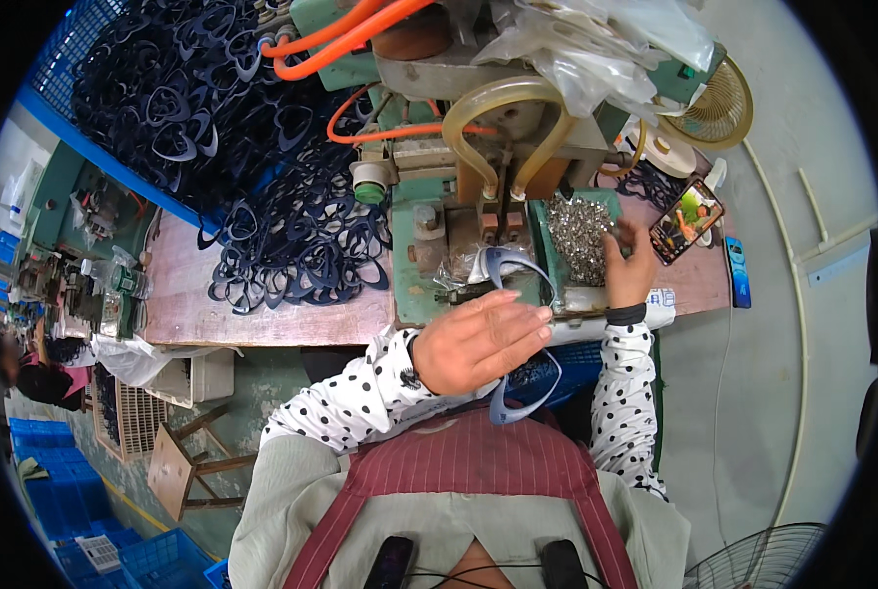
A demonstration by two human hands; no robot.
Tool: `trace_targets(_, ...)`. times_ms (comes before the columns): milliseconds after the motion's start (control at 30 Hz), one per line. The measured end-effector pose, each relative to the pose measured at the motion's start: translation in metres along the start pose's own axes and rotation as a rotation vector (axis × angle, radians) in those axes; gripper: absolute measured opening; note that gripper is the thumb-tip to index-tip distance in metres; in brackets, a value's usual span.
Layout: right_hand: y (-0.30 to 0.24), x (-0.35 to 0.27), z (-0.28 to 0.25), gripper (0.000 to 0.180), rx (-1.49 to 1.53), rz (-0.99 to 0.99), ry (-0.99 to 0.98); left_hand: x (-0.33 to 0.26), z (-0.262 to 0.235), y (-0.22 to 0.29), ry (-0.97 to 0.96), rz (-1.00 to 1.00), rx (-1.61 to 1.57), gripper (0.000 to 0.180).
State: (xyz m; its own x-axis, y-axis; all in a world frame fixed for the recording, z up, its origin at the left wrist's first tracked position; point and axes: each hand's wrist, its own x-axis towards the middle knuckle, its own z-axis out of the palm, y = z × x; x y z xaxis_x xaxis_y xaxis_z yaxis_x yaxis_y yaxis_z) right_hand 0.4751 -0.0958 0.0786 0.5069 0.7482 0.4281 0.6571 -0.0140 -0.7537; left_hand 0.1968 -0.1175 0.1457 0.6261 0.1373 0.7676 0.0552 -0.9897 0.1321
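My left hand (483, 342), its fingers extended together, holds a dark blue looped strap (510, 416) in front of the press. One end of the strap curves up past my fingers toward the press's working area (488, 236); the other loop hangs below my hand, and the grip itself is partly hidden. At the right edge of a green tray (547, 257) full of small shiny metal pieces (578, 239), my right hand (632, 267) has its thumb and fingers curled close together. Whatever lies between those fingertips is too small to make out.
Similar dark straps lie piled on the table (193, 309) at left and fill a blue crate (100, 147). Orange hoses (345, 37) and a beige tube (507, 90) hang around the press. A phone (689, 221) and a fan (709, 103) stand at right.
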Motion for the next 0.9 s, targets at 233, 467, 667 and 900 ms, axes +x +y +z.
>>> trace_targets(233, 0.013, -0.015, -0.009, 0.026, -0.216, -0.208, -0.064, -0.007, 0.001, 0.000, 0.020, -0.051, -0.007, 0.036)
trace_targets(467, 0.019, -0.014, 0.005, 0.014, -0.369, -0.195, -0.126, -0.004, -0.001, 0.005, 0.016, -0.058, 0.001, 0.035)
trace_targets(667, 0.031, -0.015, 0.006, 0.009, 0.009, -0.186, -0.043, -0.032, -0.026, -0.009, -0.058, -0.021, 0.224, 0.033)
trace_targets(900, 0.012, -0.019, 0.010, 0.009, 0.036, -0.115, 0.044, -0.133, -0.054, -0.105, -0.091, -0.821, 1.008, 0.027)
